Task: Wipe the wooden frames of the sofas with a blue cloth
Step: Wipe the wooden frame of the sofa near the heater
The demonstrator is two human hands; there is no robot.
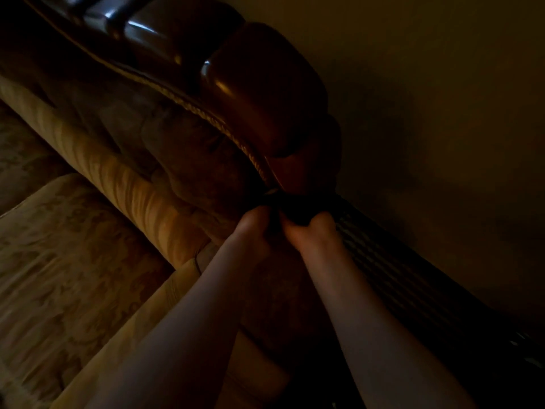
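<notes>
step: wiping wooden frame [265,93] top rail | cloth [295,211]: dark wad on the rail below the carved crest | left hand [253,228], right hand [312,231]: we curl both around the cloth | advice: we should likely follow the grooves, pressing evenly

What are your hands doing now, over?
Both hands, left hand and right hand, bunch a dark cloth on the wooden frame. Too dim for colour. Nothing blocking.
</notes>
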